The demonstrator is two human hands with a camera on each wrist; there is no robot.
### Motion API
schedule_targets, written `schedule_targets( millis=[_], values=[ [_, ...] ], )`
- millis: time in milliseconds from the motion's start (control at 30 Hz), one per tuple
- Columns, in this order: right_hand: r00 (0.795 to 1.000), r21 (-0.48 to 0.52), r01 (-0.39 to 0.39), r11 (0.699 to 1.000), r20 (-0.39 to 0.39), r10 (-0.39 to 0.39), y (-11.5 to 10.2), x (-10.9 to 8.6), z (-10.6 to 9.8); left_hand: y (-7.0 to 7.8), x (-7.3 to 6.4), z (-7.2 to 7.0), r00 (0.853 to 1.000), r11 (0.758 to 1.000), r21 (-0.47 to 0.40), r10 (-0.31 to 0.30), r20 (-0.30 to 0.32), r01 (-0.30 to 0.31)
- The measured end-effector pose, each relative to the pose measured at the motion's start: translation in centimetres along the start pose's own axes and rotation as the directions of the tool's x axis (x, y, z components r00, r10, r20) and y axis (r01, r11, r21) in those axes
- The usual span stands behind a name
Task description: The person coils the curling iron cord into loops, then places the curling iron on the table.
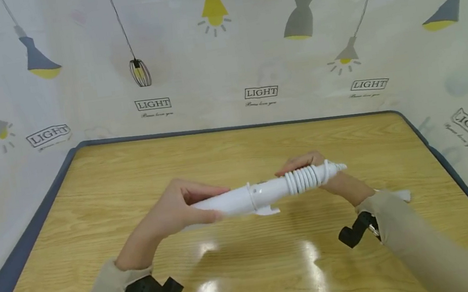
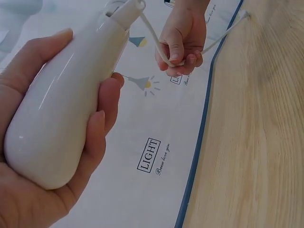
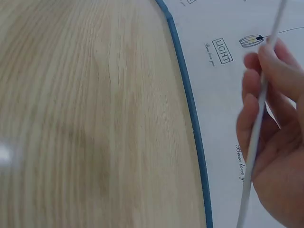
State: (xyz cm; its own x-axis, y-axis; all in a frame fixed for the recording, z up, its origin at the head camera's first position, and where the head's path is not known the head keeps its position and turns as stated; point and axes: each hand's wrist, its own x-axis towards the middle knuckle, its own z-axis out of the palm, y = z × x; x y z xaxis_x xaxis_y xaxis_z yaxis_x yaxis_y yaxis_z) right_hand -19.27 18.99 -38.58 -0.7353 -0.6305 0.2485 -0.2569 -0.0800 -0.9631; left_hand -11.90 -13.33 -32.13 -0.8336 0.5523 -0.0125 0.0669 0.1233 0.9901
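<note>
My left hand (image 1: 171, 209) grips one end of a long white appliance (image 1: 230, 202), fingers wrapped about its smooth rounded body in the left wrist view. A seam circles its middle, and a small tab (image 1: 266, 210) sticks out below. White rings (image 1: 302, 179) run round the right part, ahead of a tapered tip. A white cord (image 2: 152, 35) leads from a short neck on the appliance to my right hand (image 2: 183, 40), which holds it with curled fingers. In the right wrist view the cord (image 3: 259, 123) crosses the palm. From above, the appliance partly hides this hand.
The wooden table (image 1: 252, 273) has a dark blue edge (image 1: 240, 126) and a white lamp-print sheet (image 1: 184, 48) around it. A white piece (image 1: 402, 195) lies behind my right wrist. Black wrist mounts (image 1: 152, 288) sit on both sleeves.
</note>
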Motion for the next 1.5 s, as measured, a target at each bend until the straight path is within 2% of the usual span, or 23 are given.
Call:
schedule_targets(
  millis=[33, 67, 100, 167, 233, 300, 467, 633, 800, 967, 1033, 1133, 1233, 1367, 1433, 1500],
  values=[
    [0.999, -0.019, -0.019, 1.0, 0.037, 0.02, -0.2, 0.1, -0.2, -0.1, 0.0, 0.0, 1.0, 1.0, 0.013, 0.012, 0.027, -0.012],
    [0.997, -0.097, -0.043, 0.994, 0.065, 0.05, -0.3, 0.3, -0.4, -0.2, -0.1, -0.1, 0.998, 0.999, 0.023, 0.024, 0.053, -0.026],
    [0.99, -0.104, -0.097, 0.99, 0.088, 0.107, -0.6, 0.5, -0.6, -0.3, -0.1, -0.1, 0.996, 0.999, 0.034, 0.032, 0.079, -0.035],
    [0.964, -0.214, -0.232, 0.949, 0.083, 0.254, -1.3, 0.7, -0.9, -0.5, -0.1, -0.2, 0.991, 0.998, 0.028, 0.044, 0.123, -0.048],
    [0.941, -0.299, -0.279, 0.913, 0.105, 0.322, -1.9, 1.1, -1.1, -0.6, -0.2, -0.2, 0.986, 0.998, 0.018, 0.051, 0.157, -0.055],
    [0.925, -0.345, -0.281, 0.896, 0.153, 0.349, -2.4, 1.6, -1.2, -0.7, -0.2, -0.2, 0.98, 0.998, 0.019, 0.054, 0.189, -0.058],
    [0.898, -0.418, -0.222, 0.881, 0.263, 0.352, -3.8, 2.9, -1.3, -1.0, 0.0, -0.2, 0.967, 0.998, 0.051, 0.035, 0.252, -0.049],
    [0.886, -0.463, -0.189, 0.866, 0.299, 0.354, -5.3, 3.7, -1.5, -1.9, 0.3, -0.3, 0.966, 0.997, 0.079, -0.001, 0.257, -0.02],
    [0.884, -0.541, -0.169, 0.824, 0.287, 0.37, -6.9, 3.9, -1.4, -3.2, 0.6, -0.7, 0.981, 0.992, 0.119, -0.053, 0.189, 0.031],
    [0.897, -0.668, -0.109, 0.736, 0.252, 0.362, -8.1, 4.0, -0.6, -3.7, 0.9, -0.7, 0.991, 0.974, 0.221, -0.082, 0.105, 0.057],
    [0.9, -0.712, -0.096, 0.696, 0.236, 0.365, -8.7, 4.0, 0.1, -3.7, 1.1, -0.4, 0.994, 0.96, 0.275, -0.081, 0.08, 0.056],
    [0.905, -0.748, -0.07, 0.66, 0.231, 0.358, -9.1, 3.9, 0.9, -3.6, 1.4, 0.0, 0.997, 0.931, 0.358, -0.081, 0.021, 0.068],
    [0.915, -0.766, -0.037, 0.642, 0.232, 0.33, -9.2, 3.8, 1.5, -3.6, 1.6, 0.2, 0.993, 0.904, 0.412, -0.098, -0.061, 0.115],
    [0.936, -0.778, -0.03, 0.627, 0.198, 0.29, -9.1, 3.4, 2.0, -3.6, 1.7, 0.3, 0.973, 0.891, 0.411, -0.12, -0.197, 0.193],
    [0.947, -0.767, -0.063, 0.638, 0.155, 0.28, -9.2, 3.0, 2.2, -3.5, 1.8, 0.3, 0.958, 0.895, 0.39, -0.121, -0.259, 0.218],
    [0.958, -0.743, -0.093, 0.663, 0.114, 0.262, -9.3, 2.7, 2.7, -3.3, 1.9, 0.2, 0.945, 0.902, 0.367, -0.113, -0.307, 0.227]
  ],
)
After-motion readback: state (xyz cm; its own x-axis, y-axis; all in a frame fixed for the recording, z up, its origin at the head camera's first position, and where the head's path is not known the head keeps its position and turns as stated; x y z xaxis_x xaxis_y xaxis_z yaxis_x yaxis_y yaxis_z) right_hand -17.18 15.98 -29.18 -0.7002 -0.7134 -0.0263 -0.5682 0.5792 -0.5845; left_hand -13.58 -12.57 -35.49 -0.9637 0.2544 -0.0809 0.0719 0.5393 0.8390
